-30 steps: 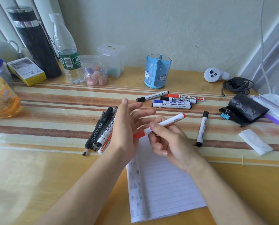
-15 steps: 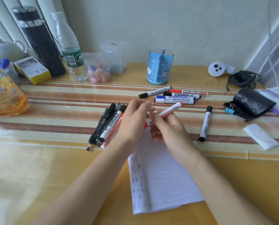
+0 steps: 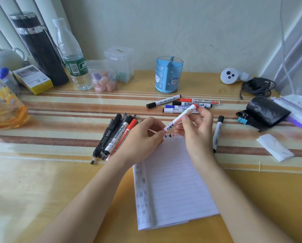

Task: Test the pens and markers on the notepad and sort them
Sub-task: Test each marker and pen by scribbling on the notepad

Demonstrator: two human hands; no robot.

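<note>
My right hand (image 3: 197,130) grips a red whiteboard marker (image 3: 180,118) by its white barrel, tilted up to the right just above the notepad's top edge. My left hand (image 3: 143,137) pinches the marker's lower left end, which its fingers hide. The lined notepad (image 3: 171,186) lies open under both hands, with small red marks (image 3: 171,135) at its top. A bundle of black and red pens (image 3: 115,135) lies left of my left hand. Several markers (image 3: 185,104) lie grouped behind my hands. One black marker (image 3: 217,134) lies alone to the right.
A blue divided pen holder (image 3: 168,74) stands at the back. At the back left are a black flask (image 3: 39,50), a water bottle (image 3: 73,58), a jar (image 3: 103,80) and a yellow box (image 3: 32,79). On the right lie a black pouch (image 3: 267,111) and a folded tissue (image 3: 274,147).
My left hand went from open to closed on the marker's lower end. Both hands and the marker shifted slightly away from me, and the red end that showed between them is now covered.
</note>
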